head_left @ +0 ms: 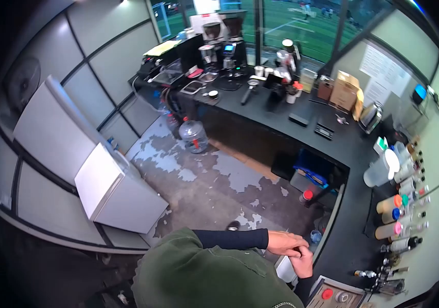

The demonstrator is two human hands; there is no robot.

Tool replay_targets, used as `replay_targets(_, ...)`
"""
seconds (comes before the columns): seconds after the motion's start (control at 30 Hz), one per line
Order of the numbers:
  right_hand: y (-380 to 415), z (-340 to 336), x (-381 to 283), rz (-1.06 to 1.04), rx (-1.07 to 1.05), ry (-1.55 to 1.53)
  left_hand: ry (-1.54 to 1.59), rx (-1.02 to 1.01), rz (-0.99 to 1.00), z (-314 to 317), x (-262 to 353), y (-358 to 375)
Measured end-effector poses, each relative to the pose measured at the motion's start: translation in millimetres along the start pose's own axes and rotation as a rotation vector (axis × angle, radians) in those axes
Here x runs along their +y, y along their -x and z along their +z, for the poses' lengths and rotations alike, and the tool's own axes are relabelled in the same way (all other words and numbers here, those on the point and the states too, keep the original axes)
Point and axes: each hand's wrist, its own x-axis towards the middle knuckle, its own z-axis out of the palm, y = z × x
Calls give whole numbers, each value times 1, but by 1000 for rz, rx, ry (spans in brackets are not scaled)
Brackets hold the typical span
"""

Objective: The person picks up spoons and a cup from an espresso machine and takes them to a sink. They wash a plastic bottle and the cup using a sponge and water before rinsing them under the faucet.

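Both hands are together in front of the dark green garment, at the lower right of the head view. My left hand (286, 242) reaches across from a dark sleeve, its fingers resting over the other hand. My right hand (302, 263) comes up from below, its fingers bent towards the first. Whether anything small lies between them is hidden. Just under the hands, a white object (285, 269) is partly visible. The dark counter (327, 262) runs close beside them on the right. I cannot tell for certain which hand is which.
A long black counter (276, 123) holds coffee grinders, a scale (324, 131) and a cardboard box (344, 91). Bottles and a white pitcher (382, 168) line its right arm. A large water jug (194, 136) stands on the floor, a white cabinet (127, 200) at left.
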Motion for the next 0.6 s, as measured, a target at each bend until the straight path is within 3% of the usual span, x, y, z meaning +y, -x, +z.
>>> replay_targets(0.07, -30, 16, -30, -121, -111, 84, 37, 203, 30, -10, 2, 29)
replay_targets(0.1, -42, 27, -49, -121, -129, 95, 46, 221, 30, -18, -2, 44)
replay_targets(0.2, -73, 70, -83, -249, -476, 158, 64, 245, 71, -39, -28, 92)
replay_targets(0.23, -77, 90, -113, -96, -600, 12, 66, 249, 86, -45, -32, 112)
replay_targets(0.33, -105, 154, -140, -23, -761, 5, 201, 263, 9, -75, -43, 185)
replay_targets(0.37, -115, 180, -133, -19, -794, 68, 165, 364, 162, -84, -50, 211)
replay_targets(0.43, -131, 239, -146, -13, -675, 35, 332, 362, 57, -101, -71, 256)
replay_targets(0.6, -198, 352, -195, -408, -512, 95, 425, 392, 44, -187, -98, 365)
